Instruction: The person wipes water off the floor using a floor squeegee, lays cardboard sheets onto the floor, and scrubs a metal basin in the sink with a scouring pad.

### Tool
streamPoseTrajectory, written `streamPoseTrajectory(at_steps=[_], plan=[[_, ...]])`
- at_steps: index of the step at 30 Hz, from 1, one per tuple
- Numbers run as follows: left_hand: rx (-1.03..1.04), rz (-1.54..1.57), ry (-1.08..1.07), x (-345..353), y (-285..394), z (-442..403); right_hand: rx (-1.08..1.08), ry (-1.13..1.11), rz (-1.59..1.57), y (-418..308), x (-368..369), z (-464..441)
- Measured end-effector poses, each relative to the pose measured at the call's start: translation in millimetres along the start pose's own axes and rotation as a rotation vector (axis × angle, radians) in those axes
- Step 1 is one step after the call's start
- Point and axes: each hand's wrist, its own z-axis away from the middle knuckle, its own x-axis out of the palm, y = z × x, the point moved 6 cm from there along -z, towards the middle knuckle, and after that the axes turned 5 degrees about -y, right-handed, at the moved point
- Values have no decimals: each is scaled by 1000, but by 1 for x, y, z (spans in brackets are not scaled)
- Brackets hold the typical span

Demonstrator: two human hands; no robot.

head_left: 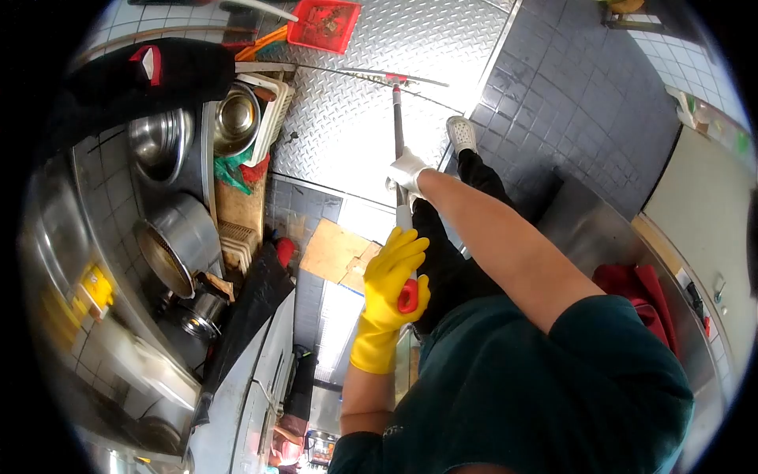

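A long-handled floor squeegee [398, 118] lies across my front, its wide thin blade with a red centre resting on the diamond-plate metal floor [339, 126]. My right hand [408, 170], in a white glove, is closed around the middle of the pole. My left hand [391, 284], in a yellow rubber glove, holds the red grip at the near end, with its thumb around it and the fingers pointing up along the handle. Beyond the blade sits a red dustpan [324, 25] with bits of debris in it.
Metal pots [178, 241] and basins [237, 118] fill shelving at left. Flattened cardboard [335, 251] lies on the floor near my left hand. Grey tiles [564, 95] border the metal plate at right. A steel counter [592, 229] stands close at right, with a dark red cloth [639, 296].
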Motion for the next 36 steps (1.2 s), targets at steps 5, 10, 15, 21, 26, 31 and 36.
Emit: streamPoseTrajectory(at_steps=[5,10,15,21,26,31,36], plan=[[15,5,-4,-8,3,5,-16,30,-269,14,15,-3],[55,45,-61,3,13,-9,-96,67,-679,25,-15,22],[193,193,-38,59,3,-59,-115,277,-833,55,-121,34],[273,164,-61,94,-29,-100,-26,266,-825,76,-182,5],[236,145,-93,64,-30,-55,36,179,-757,79,-114,-7],[99,100,-154,34,-24,10,28,103,-896,79,-24,6],[89,111,-135,13,-28,55,-98,91,-812,78,34,4]])
